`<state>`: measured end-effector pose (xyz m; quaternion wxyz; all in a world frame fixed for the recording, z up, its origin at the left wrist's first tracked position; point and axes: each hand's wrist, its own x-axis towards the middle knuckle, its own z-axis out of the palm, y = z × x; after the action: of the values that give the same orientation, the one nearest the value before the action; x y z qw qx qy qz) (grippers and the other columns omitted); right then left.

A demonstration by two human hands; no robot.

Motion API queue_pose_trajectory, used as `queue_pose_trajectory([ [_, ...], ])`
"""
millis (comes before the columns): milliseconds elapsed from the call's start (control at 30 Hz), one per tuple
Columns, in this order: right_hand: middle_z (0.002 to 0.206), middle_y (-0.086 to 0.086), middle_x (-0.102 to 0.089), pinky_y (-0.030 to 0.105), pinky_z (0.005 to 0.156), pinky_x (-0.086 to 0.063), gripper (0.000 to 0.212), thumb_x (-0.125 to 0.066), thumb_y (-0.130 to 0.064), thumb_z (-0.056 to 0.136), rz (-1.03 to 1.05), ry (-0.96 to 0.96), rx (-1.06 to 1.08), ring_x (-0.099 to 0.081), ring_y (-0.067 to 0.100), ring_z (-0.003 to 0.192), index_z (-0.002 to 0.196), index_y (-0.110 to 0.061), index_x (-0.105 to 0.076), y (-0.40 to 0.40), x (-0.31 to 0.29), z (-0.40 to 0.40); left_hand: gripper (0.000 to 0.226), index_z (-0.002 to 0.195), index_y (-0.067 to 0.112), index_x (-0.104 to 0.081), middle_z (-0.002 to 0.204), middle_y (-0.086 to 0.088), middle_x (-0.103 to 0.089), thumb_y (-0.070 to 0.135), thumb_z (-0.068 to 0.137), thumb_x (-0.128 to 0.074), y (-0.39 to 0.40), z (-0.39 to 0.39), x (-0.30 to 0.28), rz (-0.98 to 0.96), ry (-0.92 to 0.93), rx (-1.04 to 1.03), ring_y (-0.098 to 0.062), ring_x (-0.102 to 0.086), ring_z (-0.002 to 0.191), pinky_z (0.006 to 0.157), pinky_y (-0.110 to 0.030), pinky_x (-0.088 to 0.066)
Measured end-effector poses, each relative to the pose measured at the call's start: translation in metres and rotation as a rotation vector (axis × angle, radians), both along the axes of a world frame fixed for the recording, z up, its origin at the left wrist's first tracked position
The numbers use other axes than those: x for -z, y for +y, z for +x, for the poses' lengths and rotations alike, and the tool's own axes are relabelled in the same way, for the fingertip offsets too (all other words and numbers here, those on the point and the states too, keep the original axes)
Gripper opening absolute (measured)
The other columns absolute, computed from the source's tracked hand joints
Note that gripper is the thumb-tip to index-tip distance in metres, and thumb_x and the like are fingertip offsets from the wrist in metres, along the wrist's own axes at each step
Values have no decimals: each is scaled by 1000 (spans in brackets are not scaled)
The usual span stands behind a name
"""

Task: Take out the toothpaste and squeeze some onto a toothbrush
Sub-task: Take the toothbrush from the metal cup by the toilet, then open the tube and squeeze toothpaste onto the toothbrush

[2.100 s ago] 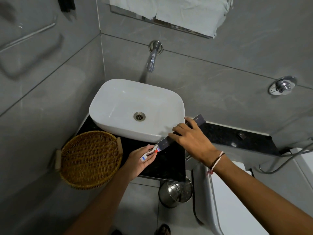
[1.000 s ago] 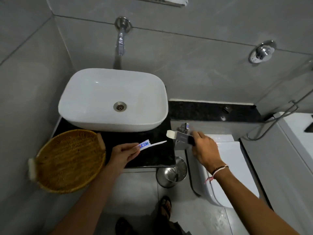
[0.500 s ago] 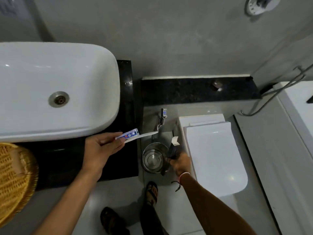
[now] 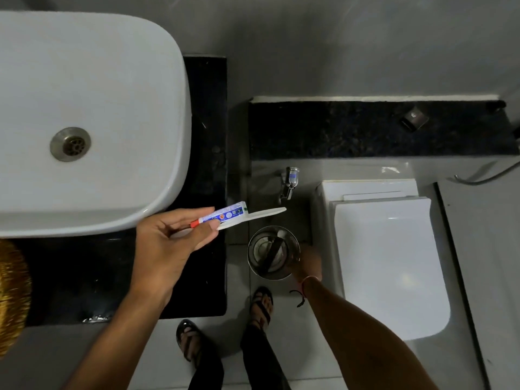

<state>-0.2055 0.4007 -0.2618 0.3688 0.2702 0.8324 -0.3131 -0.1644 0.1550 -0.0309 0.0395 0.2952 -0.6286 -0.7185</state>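
My left hand [image 4: 166,246] hangs over the black counter's right edge. It grips a small white and blue toothpaste tube [image 4: 225,215] with a red cap, together with a white toothbrush [image 4: 261,213] whose handle points right. My right hand [image 4: 308,263] is low at the right rim of a steel bin [image 4: 253,266] on the floor. A dark cardboard box [image 4: 272,253] stands slanted inside the bin. The right hand is blurred, so I cannot make out whether its fingers touch the box.
A white basin [image 4: 84,80] sits on the black counter [image 4: 205,108]. A wicker basket [image 4: 11,294] shows at the left edge. A closed white toilet [image 4: 388,249] stands right of the bin, below a black ledge [image 4: 365,130]. A wall tap [image 4: 289,181] sticks out above the bin. My sandalled feet [image 4: 261,305] are on the floor.
My right hand carried the dark box from the counter down to the steel bin, and the box now sits inside it. The view tilted downward. My left hand kept hold of the tube and brush.
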Motion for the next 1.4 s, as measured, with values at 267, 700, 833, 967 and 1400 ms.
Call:
queue_pose_trajectory([
  [267, 119, 9, -69, 50, 94, -57, 60, -80, -36, 74, 107, 140, -281, -66, 31, 110, 126, -20, -53, 8, -27, 14, 25, 87, 25, -83, 88, -1, -84, 19, 63, -84, 1, 3, -4, 7, 38, 16, -19, -80, 86, 70, -21, -63],
  [700, 168, 9, 2, 56, 124, 0, 132, -64, -82, 60, 112, 779, -782, 9, 28, 156, 156, -32, 10, -36, -176, 23, 32, 76, 29, -83, 80, -2, -83, -2, 71, -85, -39, 71, -36, -185, -38, 44, -15, -78, 78, 65, -17, -61],
  [833, 161, 3, -34, 44, 123, -29, 99, -64, -70, 73, -98, 1044, -957, -32, 22, 148, 154, -29, -26, -82, -234, 44, 21, 85, 25, -84, 78, -2, -82, 9, 72, -87, -74, 96, -62, -316, -15, 58, -21, -78, 78, 74, -30, -63],
  [967, 123, -1, -71, 42, 89, -60, 47, -72, -42, 84, -217, 1213, -1085, -66, 20, 110, 125, -21, -67, -140, -262, 62, 22, 95, 15, -83, 88, -12, -81, 12, 74, -86, -120, 119, -80, -346, -22, 64, -29, -78, 87, 85, -40, -62],
  [1400, 68, -22, -65, 12, 63, -44, 20, -82, -28, 79, -508, 731, -1074, -60, -4, 67, 82, -10, -73, -315, -284, 129, 21, 95, 3, -80, 92, -12, -80, 2, 75, -84, -301, 209, -103, -368, -82, 34, -23, -75, 86, 73, -23, -60],
])
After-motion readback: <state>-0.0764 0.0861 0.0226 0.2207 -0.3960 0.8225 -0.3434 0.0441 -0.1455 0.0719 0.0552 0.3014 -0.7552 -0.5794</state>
